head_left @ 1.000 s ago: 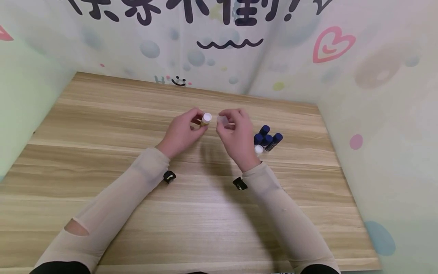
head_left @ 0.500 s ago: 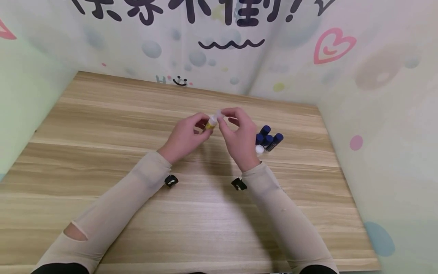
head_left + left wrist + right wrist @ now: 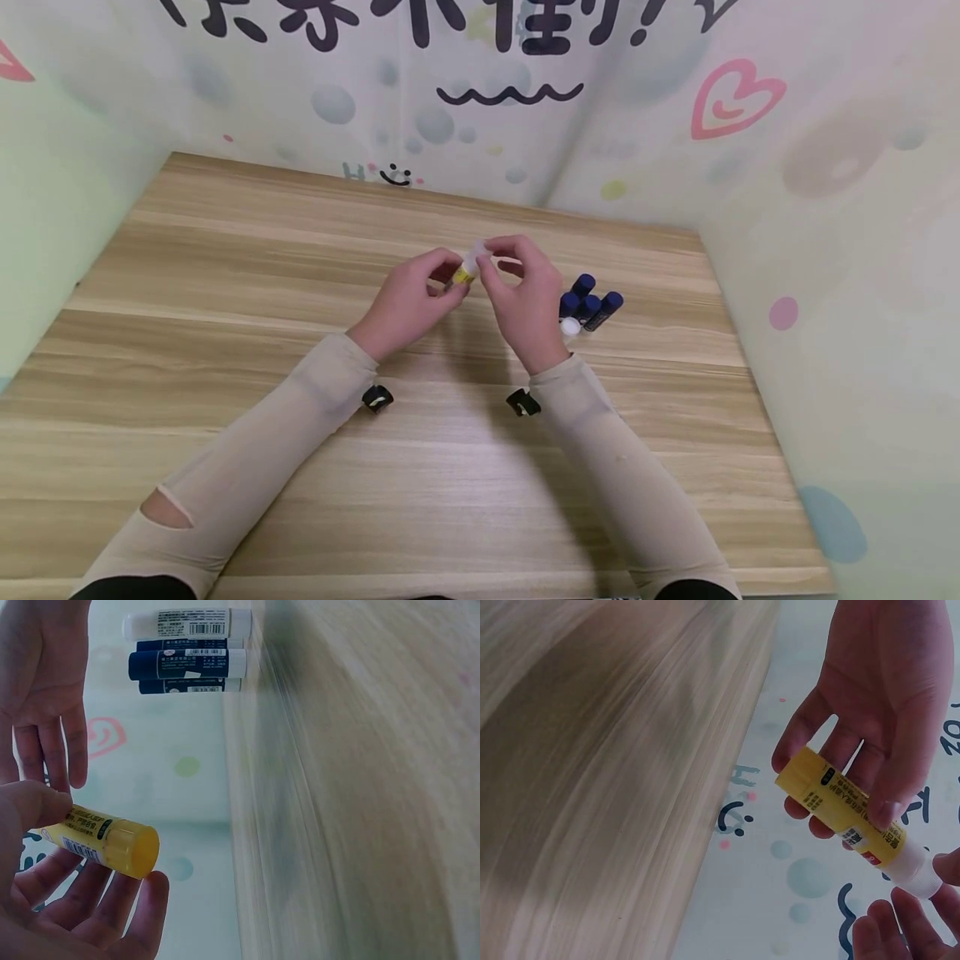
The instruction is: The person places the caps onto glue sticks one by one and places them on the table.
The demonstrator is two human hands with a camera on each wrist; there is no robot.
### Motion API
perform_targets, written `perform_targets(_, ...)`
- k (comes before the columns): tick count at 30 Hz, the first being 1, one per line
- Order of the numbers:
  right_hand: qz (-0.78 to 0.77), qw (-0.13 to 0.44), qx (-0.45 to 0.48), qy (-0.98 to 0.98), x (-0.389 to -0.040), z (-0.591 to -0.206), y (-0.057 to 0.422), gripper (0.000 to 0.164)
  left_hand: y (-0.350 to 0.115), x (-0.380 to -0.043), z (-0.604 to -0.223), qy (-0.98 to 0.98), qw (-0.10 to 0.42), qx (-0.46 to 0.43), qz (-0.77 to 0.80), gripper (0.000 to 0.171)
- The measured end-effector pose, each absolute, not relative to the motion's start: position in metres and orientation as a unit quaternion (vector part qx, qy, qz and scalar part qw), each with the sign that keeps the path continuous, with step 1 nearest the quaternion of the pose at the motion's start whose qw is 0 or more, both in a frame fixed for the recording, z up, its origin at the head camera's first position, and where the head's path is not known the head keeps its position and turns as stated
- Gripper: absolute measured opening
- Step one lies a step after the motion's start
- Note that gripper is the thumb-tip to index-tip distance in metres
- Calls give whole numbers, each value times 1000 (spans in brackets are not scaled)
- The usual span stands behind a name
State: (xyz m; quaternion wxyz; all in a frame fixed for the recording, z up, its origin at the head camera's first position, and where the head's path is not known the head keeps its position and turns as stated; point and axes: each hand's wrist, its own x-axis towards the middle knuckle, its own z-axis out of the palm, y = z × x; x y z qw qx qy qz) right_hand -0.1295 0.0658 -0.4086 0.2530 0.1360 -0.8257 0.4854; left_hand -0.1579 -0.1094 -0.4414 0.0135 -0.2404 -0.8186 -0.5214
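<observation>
My left hand (image 3: 405,296) grips a yellow glue stick (image 3: 847,810) between thumb and fingers, lifted above the table. In the left wrist view the glue stick (image 3: 97,836) lies tilted across the fingers with its yellow base outward. At its other end is a whitish, see-through cap (image 3: 476,252), which my right hand (image 3: 527,296) pinches between thumb and fingertips. The cap sits on the end of the stick; how firmly, I cannot tell.
To the right of my right hand several navy glue sticks (image 3: 589,305) stand close together on the wooden table (image 3: 300,217). One white glue stick (image 3: 176,625) stands in front of them, partly behind my wrist. A printed wall sheet (image 3: 637,150) rises along the table's back edge.
The right hand has brought the cap from beside the glue stick onto its end. My left hand has moved slightly right and tilted the stick toward the right hand.
</observation>
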Motion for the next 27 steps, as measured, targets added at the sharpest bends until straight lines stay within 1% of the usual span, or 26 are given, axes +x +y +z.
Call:
perform_targets(4, 499, 245, 133, -821, -130, -410, 66, 15, -109, -156, -439, -808, 1, -232, -541, 23)
perform_targets(12, 519, 227, 128, -814, -130, -409, 65, 11, -104, -151, -432, -750, -50, -225, -621, 22)
perform_targets(15, 515, 230, 129, -816, -131, -407, 63, 10, -103, -150, -432, -740, -49, -222, -633, 22)
perform_targets(20, 519, 233, 135, -812, -131, -404, 60, 8, -103, -148, -432, -740, -32, -218, -636, 19)
perform_targets(27, 546, 238, 126, -793, -130, -410, 57, 5, -103, -145, -433, -757, -23, -216, -616, 16)
